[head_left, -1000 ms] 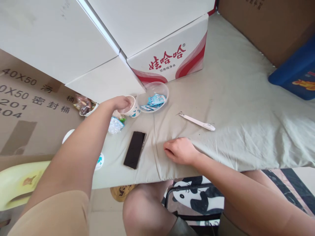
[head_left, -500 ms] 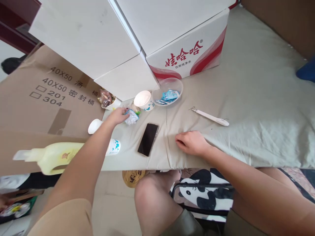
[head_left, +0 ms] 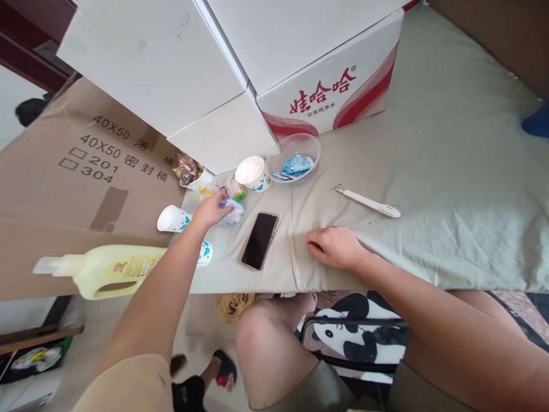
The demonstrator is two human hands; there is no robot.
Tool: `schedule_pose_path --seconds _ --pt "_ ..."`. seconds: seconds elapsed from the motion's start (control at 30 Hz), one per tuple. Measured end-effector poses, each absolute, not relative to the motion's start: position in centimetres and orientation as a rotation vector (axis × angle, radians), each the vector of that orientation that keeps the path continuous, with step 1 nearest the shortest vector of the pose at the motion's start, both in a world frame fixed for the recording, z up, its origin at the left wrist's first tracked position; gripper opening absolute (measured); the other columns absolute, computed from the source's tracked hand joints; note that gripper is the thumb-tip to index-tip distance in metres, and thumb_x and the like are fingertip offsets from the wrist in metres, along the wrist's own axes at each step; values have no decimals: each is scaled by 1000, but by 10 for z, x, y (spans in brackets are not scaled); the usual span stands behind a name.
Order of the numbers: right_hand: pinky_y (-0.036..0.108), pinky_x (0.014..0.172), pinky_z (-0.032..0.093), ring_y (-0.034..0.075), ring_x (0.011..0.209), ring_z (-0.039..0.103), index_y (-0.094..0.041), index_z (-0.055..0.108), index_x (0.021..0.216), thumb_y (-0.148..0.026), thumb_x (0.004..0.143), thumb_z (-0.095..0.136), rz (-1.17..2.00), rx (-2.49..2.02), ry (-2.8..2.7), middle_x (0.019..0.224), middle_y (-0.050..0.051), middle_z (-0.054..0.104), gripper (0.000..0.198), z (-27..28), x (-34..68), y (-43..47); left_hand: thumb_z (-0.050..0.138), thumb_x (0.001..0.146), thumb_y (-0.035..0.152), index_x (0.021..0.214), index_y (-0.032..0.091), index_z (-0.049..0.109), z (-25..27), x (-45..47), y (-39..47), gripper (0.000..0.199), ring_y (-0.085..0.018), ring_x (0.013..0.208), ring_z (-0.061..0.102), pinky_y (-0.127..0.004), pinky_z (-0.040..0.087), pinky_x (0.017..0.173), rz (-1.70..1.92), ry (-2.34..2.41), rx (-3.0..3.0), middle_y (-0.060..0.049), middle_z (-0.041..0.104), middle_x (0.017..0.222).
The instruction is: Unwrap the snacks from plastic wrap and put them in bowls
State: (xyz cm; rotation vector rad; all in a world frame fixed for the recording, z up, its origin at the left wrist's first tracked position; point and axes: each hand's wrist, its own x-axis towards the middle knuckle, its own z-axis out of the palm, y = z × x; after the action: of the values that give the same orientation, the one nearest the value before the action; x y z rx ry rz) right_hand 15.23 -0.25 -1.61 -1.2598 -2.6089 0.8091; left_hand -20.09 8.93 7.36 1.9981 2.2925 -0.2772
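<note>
My left hand (head_left: 210, 209) reaches to a small pile of wrapped snacks on the cloth. Its thumb and bent fingers are on a clear plastic packet (head_left: 236, 215) with a blue edge; part of the fingertips is hidden. Packets with green (head_left: 239, 195) and yellow parts lie against the hand. Loosely curled, my right hand (head_left: 332, 246) rests on the cloth with nothing visible in it. A dark-screened phone (head_left: 259, 241) lies between my hands. Beyond the right hand is a white hook-ended stick (head_left: 368, 202), perhaps a hanging scale.
Behind the pile stand a paper bowl (head_left: 252, 173), a clear bowl (head_left: 293, 158) with blue sachets, and a cup of brown packets (head_left: 195, 176). Paper cups (head_left: 172, 219) and a yellow bottle (head_left: 115, 269) lie left. White boxes (head_left: 326, 97) border the back. Another person's foot (head_left: 225, 371) shows below.
My left hand has shifted slightly toward me, and the clear packet with it, uncovering more of the pile. My right hand stays still. Another person's foot has come into view below.
</note>
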Motion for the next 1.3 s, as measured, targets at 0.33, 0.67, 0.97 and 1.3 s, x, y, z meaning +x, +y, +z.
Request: schedule_pose_path --seconds 0.33,0.67,0.97,1.3 --pt "32 58 23 18 81 67 -23 65 92 -27 96 44 776 -1244 -2628 99 2 76 23 -15 152 -3 83 68 48 92 23 64 29 -90 13 40 -18 83 69 -35 58 83 1455 1292 635 1 71 84" --pt "32 60 26 21 76 67 -21 71 96 -32 97 40 729 -1290 -2647 96 8 77 33 -22 151 -3 65 78 30 119 23 60 4 -9 12 42 -26 94 73 -42 62 78 1062 981 339 -5 74 98" --pt "31 70 43 20 77 65 -21 67 91 -27 95 43 728 -1179 -2278 84 7 72 25 -21 173 -1 91 54 24 104 25 56 -17 0 22 60 -13 80 68 -28 57 77 1328 1068 617 4 70 95" --pt "48 82 44 37 104 58 -16 63 121 -37 86 53 185 -1974 -1965 113 19 64 42 -35 221 14 94 54 42 89 21 54 -21 -4 19 57 -7 64 60 -23 50 66 1377 1078 601 7 62 75"
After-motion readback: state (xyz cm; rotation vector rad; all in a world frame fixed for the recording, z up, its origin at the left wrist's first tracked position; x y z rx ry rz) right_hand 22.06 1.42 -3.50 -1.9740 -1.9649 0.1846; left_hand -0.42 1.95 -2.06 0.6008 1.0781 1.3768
